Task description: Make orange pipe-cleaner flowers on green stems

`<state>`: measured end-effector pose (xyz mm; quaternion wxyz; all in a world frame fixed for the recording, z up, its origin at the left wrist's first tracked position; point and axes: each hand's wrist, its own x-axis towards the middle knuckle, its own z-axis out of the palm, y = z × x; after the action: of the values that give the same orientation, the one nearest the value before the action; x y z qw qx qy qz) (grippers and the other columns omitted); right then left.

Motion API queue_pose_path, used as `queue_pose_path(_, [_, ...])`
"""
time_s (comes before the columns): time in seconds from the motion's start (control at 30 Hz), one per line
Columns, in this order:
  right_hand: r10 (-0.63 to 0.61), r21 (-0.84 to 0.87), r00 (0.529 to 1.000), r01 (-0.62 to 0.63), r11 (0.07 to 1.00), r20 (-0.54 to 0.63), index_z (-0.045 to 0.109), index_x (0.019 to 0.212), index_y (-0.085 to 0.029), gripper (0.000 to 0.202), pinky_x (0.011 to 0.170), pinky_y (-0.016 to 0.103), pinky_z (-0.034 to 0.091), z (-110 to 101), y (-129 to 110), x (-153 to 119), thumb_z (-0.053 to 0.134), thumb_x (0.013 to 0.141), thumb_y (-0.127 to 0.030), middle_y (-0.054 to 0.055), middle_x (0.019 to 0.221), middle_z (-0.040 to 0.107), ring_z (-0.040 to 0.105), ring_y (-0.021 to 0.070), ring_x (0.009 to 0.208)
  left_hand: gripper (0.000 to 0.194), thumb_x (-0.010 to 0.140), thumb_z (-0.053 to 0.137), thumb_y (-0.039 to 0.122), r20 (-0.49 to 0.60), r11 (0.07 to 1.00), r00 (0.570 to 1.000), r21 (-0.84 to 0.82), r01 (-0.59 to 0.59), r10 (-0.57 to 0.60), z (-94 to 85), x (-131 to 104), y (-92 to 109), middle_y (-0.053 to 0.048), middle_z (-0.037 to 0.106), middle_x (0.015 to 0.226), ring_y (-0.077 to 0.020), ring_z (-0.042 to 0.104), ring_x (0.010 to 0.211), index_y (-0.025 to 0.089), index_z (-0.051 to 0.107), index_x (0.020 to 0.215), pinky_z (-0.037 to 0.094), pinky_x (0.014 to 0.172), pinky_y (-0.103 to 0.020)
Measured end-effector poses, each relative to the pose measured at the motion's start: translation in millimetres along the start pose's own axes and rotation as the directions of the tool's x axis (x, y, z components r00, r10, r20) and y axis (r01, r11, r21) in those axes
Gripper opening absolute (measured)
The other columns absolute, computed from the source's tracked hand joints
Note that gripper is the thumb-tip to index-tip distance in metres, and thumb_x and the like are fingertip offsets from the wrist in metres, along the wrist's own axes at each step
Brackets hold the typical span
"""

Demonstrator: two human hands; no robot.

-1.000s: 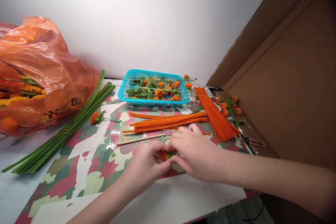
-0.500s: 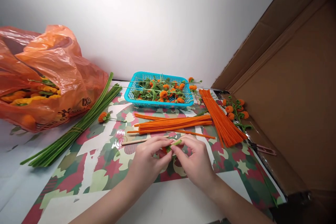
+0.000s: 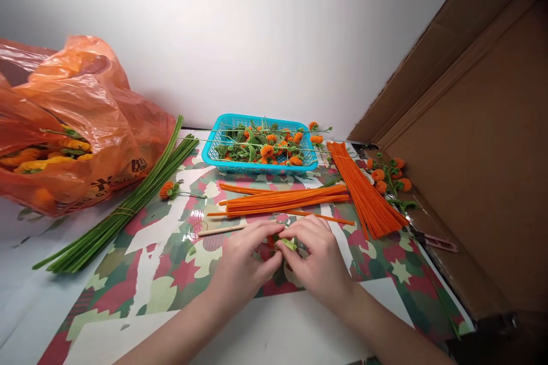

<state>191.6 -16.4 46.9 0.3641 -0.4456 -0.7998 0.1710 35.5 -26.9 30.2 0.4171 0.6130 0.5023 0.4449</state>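
My left hand (image 3: 246, 259) and my right hand (image 3: 319, 254) meet above the patterned mat, fingertips almost touching. Between them is a small piece of fuzzy green pipe cleaner (image 3: 289, 244), its short end sticking out at the right fingers. A bit of orange shows behind the left fingertips, mostly hidden. Both hands are closed in a pinch on this small piece. Just beyond the left hand lies a thin wooden stick (image 3: 220, 230). Loose orange pipe cleaners (image 3: 282, 201) lie a little farther off.
A blue basket (image 3: 259, 167) of orange-and-green pipe cleaner flowers stands at the back. Left are an orange plastic bag (image 3: 107, 120), green pipe cleaners (image 3: 124, 211) and a single flower (image 3: 166, 190). An orange bundle (image 3: 366, 197), more flowers (image 3: 387, 174) and a cardboard wall (image 3: 479, 142) are right.
The green end between my fingers has turned from pointing up and right to pointing down and right. My right fingers have shifted around it. The view has moved slightly.
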Motion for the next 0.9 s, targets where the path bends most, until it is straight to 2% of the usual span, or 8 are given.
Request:
queue_pose_path(0.13, [-0.068, 0.11, 0.997, 0.07, 0.991, -0.026, 0.063, 0.084, -0.019, 0.011, 0.072, 0.033, 0.044, -5, 4, 3, 0.057, 0.084, -0.01, 0.003, 0.08, 0.067, 0.056, 0.0182, 0.081, 0.044, 0.076, 0.067, 0.029, 0.22, 0.911, 0.954, -0.315, 0.266, -0.203, -4.4, 5, 0, -0.01, 0.061, 0.121, -0.0221, 0.064, 0.092, 0.021, 0.061, 0.119, 0.056, 0.07, -0.03])
queue_pose_path(0.2, [-0.088, 0.161, 0.996, 0.092, 0.983, -0.034, 0.063, 0.086, -0.02, 0.013, 0.073, 0.032, 0.045, -7, 6, 3, 0.055, 0.086, -0.01, 0.003, 0.083, 0.066, 0.055, 0.0179, 0.083, 0.042, 0.076, 0.069, 0.034, 0.29, 0.841, 0.923, -0.405, 0.36, -0.255, -7.3, 8, 1, -0.01, 0.064, 0.117, -0.0211, 0.065, 0.089, 0.018, 0.064, 0.114, 0.056, 0.07, -0.029])
queue_pose_path(0.27, [-0.063, 0.179, 0.997, 0.069, 0.981, -0.038, 0.063, 0.086, -0.02, 0.014, 0.074, 0.032, 0.046, -8, 8, 3, 0.054, 0.086, -0.01, 0.004, 0.086, 0.063, 0.055, 0.0181, 0.085, 0.038, 0.073, 0.073, 0.034, 0.296, 0.814, 0.916, -0.436, 0.383, -0.273, -8.7, 10, 1, -0.009, 0.068, 0.109, -0.0218, 0.065, 0.091, 0.016, 0.068, 0.106, 0.056, 0.072, -0.028])
queue_pose_path(0.4, [-0.004, 0.141, 0.997, 0.014, 0.99, -0.071, 0.061, 0.086, -0.019, 0.012, 0.073, 0.033, 0.045, -3, 10, -2, 0.054, 0.085, -0.009, 0.005, 0.086, 0.059, 0.053, 0.019, 0.086, 0.033, 0.065, 0.08, 0.028, 0.213, 0.824, 0.938, -0.451, 0.342, -0.273, -6.8, 10, -2, -0.008, 0.069, 0.104, -0.0239, 0.063, 0.096, 0.016, 0.071, 0.094, 0.057, 0.072, -0.029])
queue_pose_path(0.57, [-0.087, -0.004, 0.985, 0.088, 0.996, -0.149, 0.059, 0.085, -0.019, 0.014, 0.074, 0.034, 0.041, 5, 8, -9, 0.051, 0.084, -0.007, 0.005, 0.086, 0.059, 0.05, 0.0195, 0.084, 0.02, 0.066, 0.079, 0.021, 0.088, 0.933, 0.987, -0.324, 0.155, -0.134, -5.3, 7, -8, -0.008, 0.07, 0.096, -0.0223, 0.063, 0.096, 0.017, 0.073, 0.084, 0.056, 0.08, -0.029])
queue_pose_path(0.63, [-0.085, 0.033, 0.989, 0.089, 0.995, -0.125, 0.058, 0.09, -0.02, 0.016, 0.077, 0.034, 0.041, 5, 8, -10, 0.051, 0.084, -0.007, 0.005, 0.091, 0.06, 0.051, 0.0196, 0.088, 0.017, 0.069, 0.077, 0.02, 0.086, 0.932, 0.994, -0.349, 0.097, -0.072, -5.2, 6, -9, -0.008, 0.068, 0.099, -0.0218, 0.063, 0.098, 0.018, 0.072, 0.085, 0.057, 0.08, -0.029])
queue_pose_path(0.73, [0.016, 0.196, 0.995, 0.004, 0.981, -0.1, 0.054, 0.102, -0.02, 0.023, 0.081, 0.034, 0.043, 3, 9, -9, 0.057, 0.081, -0.011, 0.006, 0.099, 0.059, 0.052, 0.02, 0.095, 0.013, 0.075, 0.072, 0.018, 0.072, 0.884, 0.997, -0.465, 0.049, -0.018, -4.3, 6, -9, -0.006, 0.065, 0.102, -0.0194, 0.062, 0.099, 0.02, 0.067, 0.087, 0.057, 0.077, -0.026])
queue_pose_path(0.9, [0.134, 0.307, 0.99, -0.118, 0.944, -0.031, 0.051, 0.078, -0.02, 0.01, 0.07, 0.029, 0.041, 5, 12, -6, 0.061, 0.08, -0.017, 0.001, 0.076, 0.056, 0.053, 0.0168, 0.076, 0.014, 0.075, 0.072, 0.016, 0.005, 0.86, 0.999, -0.508, 0.041, -0.045, -1.8, 5, -6, -0.001, 0.063, 0.097, -0.0151, 0.064, 0.094, 0.022, 0.063, 0.085, 0.056, 0.077, -0.022])
